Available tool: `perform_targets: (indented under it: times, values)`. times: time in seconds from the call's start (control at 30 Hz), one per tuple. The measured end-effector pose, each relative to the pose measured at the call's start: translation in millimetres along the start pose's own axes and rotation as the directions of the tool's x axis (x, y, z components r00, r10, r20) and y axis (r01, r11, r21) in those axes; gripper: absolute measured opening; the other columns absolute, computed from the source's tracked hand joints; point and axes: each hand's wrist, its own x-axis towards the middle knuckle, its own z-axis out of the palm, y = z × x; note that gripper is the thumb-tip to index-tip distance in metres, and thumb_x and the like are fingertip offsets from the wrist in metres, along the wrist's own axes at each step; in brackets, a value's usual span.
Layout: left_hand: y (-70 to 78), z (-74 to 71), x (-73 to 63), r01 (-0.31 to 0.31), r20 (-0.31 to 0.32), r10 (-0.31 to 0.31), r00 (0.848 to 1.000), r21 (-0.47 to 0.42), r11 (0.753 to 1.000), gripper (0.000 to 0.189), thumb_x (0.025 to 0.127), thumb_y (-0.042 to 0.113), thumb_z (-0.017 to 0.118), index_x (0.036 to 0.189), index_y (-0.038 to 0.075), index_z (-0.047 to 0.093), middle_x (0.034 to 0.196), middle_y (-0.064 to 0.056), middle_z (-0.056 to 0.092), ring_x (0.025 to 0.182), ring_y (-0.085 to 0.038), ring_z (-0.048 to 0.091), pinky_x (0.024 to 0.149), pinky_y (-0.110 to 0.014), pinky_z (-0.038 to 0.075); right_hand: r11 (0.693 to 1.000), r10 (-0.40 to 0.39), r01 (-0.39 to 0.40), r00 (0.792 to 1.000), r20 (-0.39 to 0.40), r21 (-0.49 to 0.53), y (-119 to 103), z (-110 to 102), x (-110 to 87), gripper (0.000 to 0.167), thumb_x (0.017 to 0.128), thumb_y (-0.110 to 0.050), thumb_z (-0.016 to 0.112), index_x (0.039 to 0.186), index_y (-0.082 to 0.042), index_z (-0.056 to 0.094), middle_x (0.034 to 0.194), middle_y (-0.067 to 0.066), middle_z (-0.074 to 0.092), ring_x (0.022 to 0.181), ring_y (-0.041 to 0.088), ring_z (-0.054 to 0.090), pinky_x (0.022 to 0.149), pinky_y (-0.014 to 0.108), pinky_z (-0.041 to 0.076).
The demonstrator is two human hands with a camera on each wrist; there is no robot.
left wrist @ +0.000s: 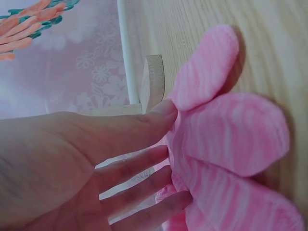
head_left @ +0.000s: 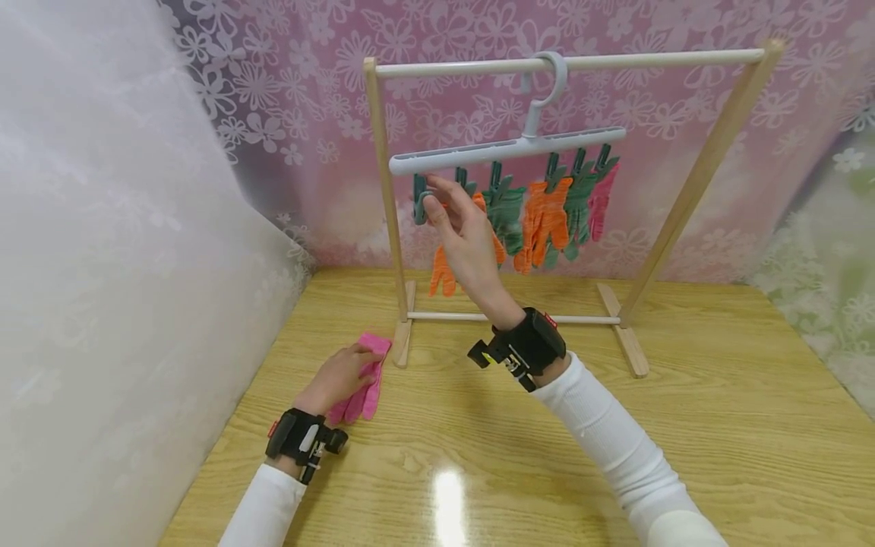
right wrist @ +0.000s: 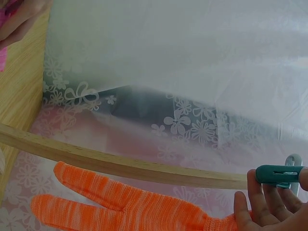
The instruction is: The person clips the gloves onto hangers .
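Observation:
A pink knit glove (head_left: 372, 395) lies on the table by the rack's left foot. My left hand (head_left: 342, 376) rests on it; in the left wrist view the thumb and fairly straight fingertips touch the pink cloth. Up at the hanger's left end, my right hand (head_left: 468, 243) pinches a green clip (head_left: 420, 201) between thumb and fingers. No glove shows in this clip. Beside that hand hangs an orange glove (right wrist: 144, 209), partly hidden behind it in the head view.
A pale grey hanger (head_left: 465, 156) hangs tilted from the wooden rack (head_left: 697, 182). Along it, clips hold a green glove (head_left: 506, 213), another orange glove (head_left: 547, 224), a second green glove (head_left: 579, 209) and a pink glove (head_left: 601, 201). Flowered curtains stand behind; a whitish sheet (head_left: 137, 266) borders the left.

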Motion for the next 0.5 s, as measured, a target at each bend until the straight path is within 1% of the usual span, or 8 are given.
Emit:
perform_targets:
  times: [0.13,0.27,0.37,0.5]
  values:
    - [1.0,0.7,-7.8,0.013,-0.003,-0.013,1.000,-0.003,1.000,0.035,0.093,0.010,0.074,0.127,0.003,0.070,0.123,-0.020,0.067,0.112,-0.040,0.064,0.098,-0.053,0.052,1.000,-0.001,0.001,1.000,0.000,0.005,0,0,0.5,0.039,0.107,-0.010,0.052,0.144,0.001,0.051,0.132,0.020,0.062,0.114,0.030,0.065,0.098,0.037,0.053]
    - [5.0,0.6,-16.9,0.034,-0.005,-0.035,0.999,-0.027,0.999,0.035,0.092,0.012,0.075,0.127,0.004,0.071,0.121,-0.019,0.066,0.110,-0.040,0.063,0.096,-0.053,0.052,1.000,0.001,-0.001,1.000,0.007,0.013,0,-1,0.9,0.039,0.107,-0.009,0.052,0.145,0.001,0.051,0.132,0.020,0.062,0.115,0.029,0.064,0.098,0.037,0.053]
    - [10.4,-1.1,-23.4,0.055,0.002,-0.055,0.999,-0.052,0.997,0.034,0.093,0.013,0.075,0.126,0.005,0.071,0.122,-0.018,0.065,0.110,-0.040,0.062,0.095,-0.053,0.053,1.000,0.002,-0.002,1.000,0.012,0.020,-1,-1,0.8,0.040,0.107,-0.010,0.052,0.145,0.001,0.050,0.133,0.020,0.061,0.116,0.030,0.064,0.098,0.037,0.053]
    - [18.5,-2.9,-30.2,0.052,0.011,-0.052,0.999,-0.072,0.996,0.030,0.094,0.015,0.074,0.122,0.006,0.073,0.118,-0.015,0.066,0.107,-0.037,0.064,0.093,-0.050,0.054,1.000,0.004,-0.005,1.000,0.015,0.019,0,-1,0.6,0.041,0.107,-0.010,0.052,0.146,0.001,0.050,0.134,0.020,0.061,0.117,0.029,0.063,0.099,0.036,0.053]
